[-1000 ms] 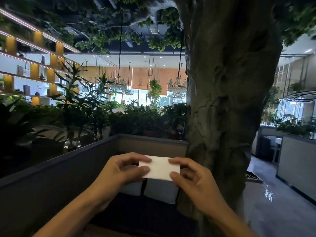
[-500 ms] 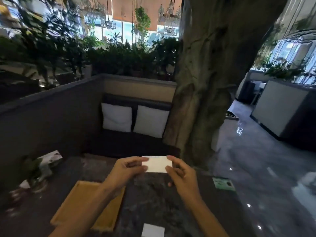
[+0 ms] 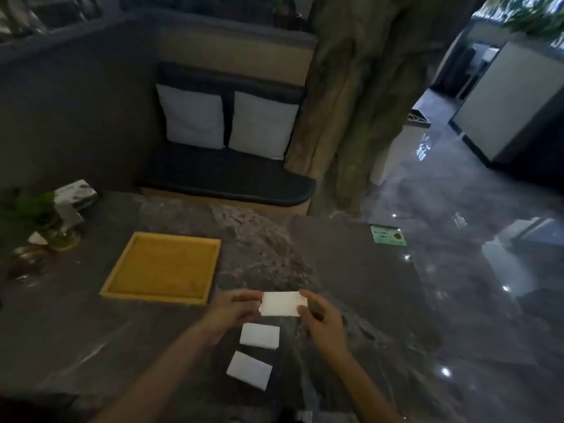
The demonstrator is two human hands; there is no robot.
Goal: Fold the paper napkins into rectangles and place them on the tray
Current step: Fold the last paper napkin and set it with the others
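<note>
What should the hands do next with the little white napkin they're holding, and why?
Probably carry the folded napkin left and forward and lay it in the wooden tray. It already looks like a neat rectangle, pinched at its ends by the left hand and right hand. The tray holds no napkin, and two more napkins wait on the table.

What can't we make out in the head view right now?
- Held napkin: both ends covered by the left hand and right hand; layer count blurred.
- Green card on the table: print too small and blurred.
- Items at the table's left edge: dim, blurred; a plant and a box at most.
- Forearms: cut off by the bottom edge.
- Tray: sharp enough; no napkin in it.
</note>
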